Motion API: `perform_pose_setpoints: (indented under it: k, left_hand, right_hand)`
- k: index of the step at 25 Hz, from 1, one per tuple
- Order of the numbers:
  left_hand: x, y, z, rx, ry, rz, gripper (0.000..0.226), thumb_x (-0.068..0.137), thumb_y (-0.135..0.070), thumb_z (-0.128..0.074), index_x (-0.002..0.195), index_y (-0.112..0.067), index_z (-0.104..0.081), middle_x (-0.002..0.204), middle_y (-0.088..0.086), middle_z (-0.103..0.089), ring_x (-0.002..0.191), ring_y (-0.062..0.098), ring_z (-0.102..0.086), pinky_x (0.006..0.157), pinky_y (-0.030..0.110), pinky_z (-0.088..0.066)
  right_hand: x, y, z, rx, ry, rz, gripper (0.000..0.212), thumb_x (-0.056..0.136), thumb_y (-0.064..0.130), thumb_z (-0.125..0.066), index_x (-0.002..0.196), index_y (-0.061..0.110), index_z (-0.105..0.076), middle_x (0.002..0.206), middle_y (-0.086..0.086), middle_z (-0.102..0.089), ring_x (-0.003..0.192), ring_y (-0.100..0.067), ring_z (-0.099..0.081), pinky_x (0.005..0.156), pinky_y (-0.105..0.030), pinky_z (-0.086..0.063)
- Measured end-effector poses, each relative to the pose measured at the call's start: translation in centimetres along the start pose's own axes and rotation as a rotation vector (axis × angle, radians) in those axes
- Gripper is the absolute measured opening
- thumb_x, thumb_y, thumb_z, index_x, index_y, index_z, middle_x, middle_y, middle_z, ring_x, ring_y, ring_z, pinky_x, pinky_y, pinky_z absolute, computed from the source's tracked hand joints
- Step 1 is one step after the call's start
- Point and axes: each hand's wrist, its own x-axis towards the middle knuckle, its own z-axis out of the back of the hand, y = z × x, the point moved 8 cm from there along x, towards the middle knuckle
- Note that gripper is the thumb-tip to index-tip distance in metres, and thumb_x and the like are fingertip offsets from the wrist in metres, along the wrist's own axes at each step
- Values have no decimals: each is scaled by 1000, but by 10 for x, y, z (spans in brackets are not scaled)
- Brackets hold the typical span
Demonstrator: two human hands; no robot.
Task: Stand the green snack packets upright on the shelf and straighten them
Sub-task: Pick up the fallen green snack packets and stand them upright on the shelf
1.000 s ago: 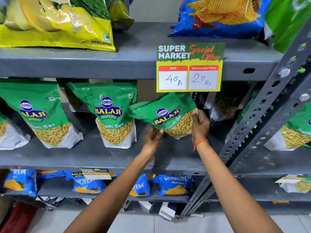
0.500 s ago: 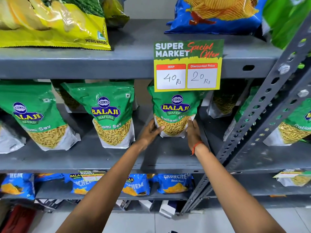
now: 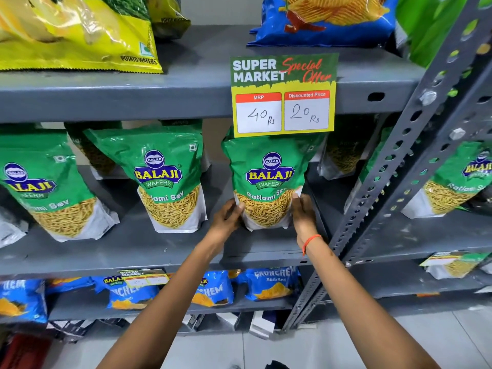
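Observation:
A green Ratlami Sev packet stands upright on the grey middle shelf, right under the price card. My left hand presses its lower left side and my right hand presses its lower right side, holding it between them. To its left a second green packet stands upright, and a third green packet leans left near the frame edge. More green packets sit dim at the back of the shelf, partly hidden.
A yellow-green "Special Offer" price card hangs from the upper shelf edge, covering the held packet's top. A slanted perforated metal upright borders the bay on the right, with green packets beyond it. Blue packets fill the lower shelf.
The packet went from tilted sideways in my hands to upright on the shelf. Both hands slid down to its lower sides.

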Motion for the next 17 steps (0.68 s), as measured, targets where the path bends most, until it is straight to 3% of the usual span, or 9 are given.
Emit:
perform_pose_setpoints:
  k: [3,6,8,10,12,15,17]
  left_hand:
    - [1,-15,13,-51,-120,-62,6,91,-18,-57,91,-20,-63,103,12,-69,88,17,-61,84,36,-51]
    - [1,-32,15,26,-143,-141,23,92,-13,-55,72,-23,-52,69,-1,-55,66,10,-48,66,27,-37]
    - [2,-35,11,62,-107,-150,23,94,-12,-50,74,-21,-48,71,0,-52,69,13,-47,66,28,-38]
    - [2,-32,2,28,-48,-111,16,96,-14,-48,81,-20,-48,82,0,-57,78,16,-54,67,29,-48]
    - [-1,-28,-5,-5,3,-63,11,97,-17,-45,86,-19,-47,90,-3,-60,83,12,-59,63,21,-55]
    - [-4,-28,-9,-7,-18,-54,17,98,-15,-43,82,-19,-45,88,-2,-60,81,11,-59,62,18,-57]
    - [-5,-27,-9,-11,-49,-46,20,98,-14,-42,79,-19,-44,86,0,-60,80,12,-60,60,18,-58]
  right_hand:
    - [4,11,9,-40,-102,91,23,94,16,-47,97,-5,-55,89,-10,-52,84,-19,-49,73,-31,-36]
    - [6,14,11,-80,-99,90,22,92,15,-48,95,-5,-57,87,-11,-53,82,-18,-49,72,-30,-35]
    - [5,15,12,-72,-122,98,21,93,13,-46,97,-6,-55,89,-11,-51,85,-19,-48,75,-32,-36]
    - [5,11,14,-29,-147,69,22,94,13,-43,102,-6,-52,94,-11,-51,90,-20,-48,80,-36,-38]
    - [2,4,11,36,-134,11,24,95,16,-40,107,-3,-49,99,-15,-54,92,-21,-50,86,-42,-42]
    - [-2,3,12,63,-155,33,21,96,14,-38,103,-4,-46,109,-30,-57,92,-23,-51,90,-50,-44]
    - [-5,4,11,84,-160,39,13,96,13,-38,99,3,-45,109,-28,-57,93,-23,-51,91,-50,-44]
